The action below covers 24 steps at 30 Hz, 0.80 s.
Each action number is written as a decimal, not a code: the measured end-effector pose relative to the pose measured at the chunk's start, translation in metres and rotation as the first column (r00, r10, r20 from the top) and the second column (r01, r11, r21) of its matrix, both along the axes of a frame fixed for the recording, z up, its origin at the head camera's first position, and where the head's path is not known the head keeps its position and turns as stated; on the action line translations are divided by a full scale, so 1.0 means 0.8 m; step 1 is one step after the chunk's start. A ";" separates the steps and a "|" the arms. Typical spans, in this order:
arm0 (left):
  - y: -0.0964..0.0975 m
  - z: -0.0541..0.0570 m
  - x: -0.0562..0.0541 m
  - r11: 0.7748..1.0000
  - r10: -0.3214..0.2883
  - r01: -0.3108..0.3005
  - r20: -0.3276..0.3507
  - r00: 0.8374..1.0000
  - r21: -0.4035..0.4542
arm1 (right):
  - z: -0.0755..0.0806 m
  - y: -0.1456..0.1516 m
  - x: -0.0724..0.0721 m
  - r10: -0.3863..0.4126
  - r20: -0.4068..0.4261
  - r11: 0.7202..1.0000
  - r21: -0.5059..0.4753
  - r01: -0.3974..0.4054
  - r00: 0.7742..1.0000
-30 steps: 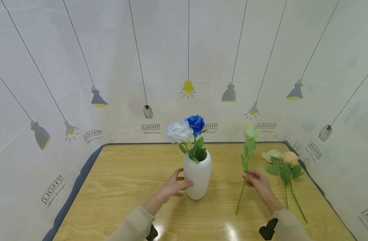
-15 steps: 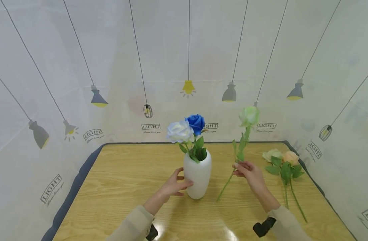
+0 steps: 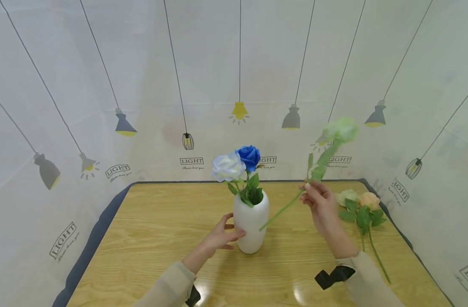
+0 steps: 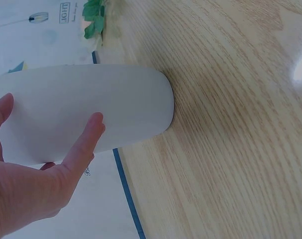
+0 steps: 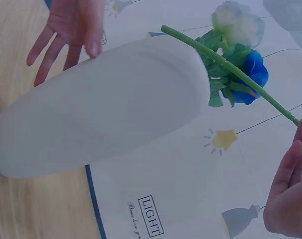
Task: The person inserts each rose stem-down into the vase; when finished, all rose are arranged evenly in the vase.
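A white vase (image 3: 251, 224) stands upright on the wooden table, holding a white rose (image 3: 228, 167) and a blue rose (image 3: 249, 157). My left hand (image 3: 216, 238) is at its left side, thumb tip against the front of its wall and the other fingers spread, fairly straight. In the left wrist view, a straight finger (image 4: 83, 144) lies along the vase. My right hand (image 3: 321, 207) pinches a pale green rose (image 3: 341, 129) by its stem, just below the leaves. The rose is tilted, bloom up to the right, and its stem's lower end overlaps the vase in the head view.
On the table's right side lie a peach rose (image 3: 369, 200) and a cream rose (image 3: 347, 197), their stems toward the front. A white cloth (image 3: 153, 128) printed with lamps surrounds the wooden table (image 3: 161, 213) at the back and sides.
My right hand has risen and moved slightly left with the green rose, whose stem has tilted until its lower end reaches in front of the vase. My left hand and the vase have stayed put.
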State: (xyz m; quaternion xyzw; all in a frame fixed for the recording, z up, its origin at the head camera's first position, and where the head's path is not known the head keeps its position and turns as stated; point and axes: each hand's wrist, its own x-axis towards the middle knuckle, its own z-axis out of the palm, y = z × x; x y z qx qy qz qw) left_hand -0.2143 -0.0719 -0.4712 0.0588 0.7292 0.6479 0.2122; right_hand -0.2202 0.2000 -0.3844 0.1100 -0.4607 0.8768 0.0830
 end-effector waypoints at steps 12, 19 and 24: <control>0.000 -0.001 -0.001 1.000 -0.001 0.001 0.002 1.000 0.005 | 0.045 -0.007 -0.018 -0.124 -0.024 0.987 -0.104 0.121 0.992; 0.001 0.002 0.001 1.000 -0.002 0.002 0.003 1.000 0.000 | 0.048 -0.023 -0.022 -0.221 -0.081 0.971 0.073 0.227 0.972; 0.001 0.003 0.001 1.000 -0.008 0.008 -0.004 1.000 -0.003 | 0.041 -0.037 -0.019 -0.223 -0.151 0.900 0.347 0.262 0.963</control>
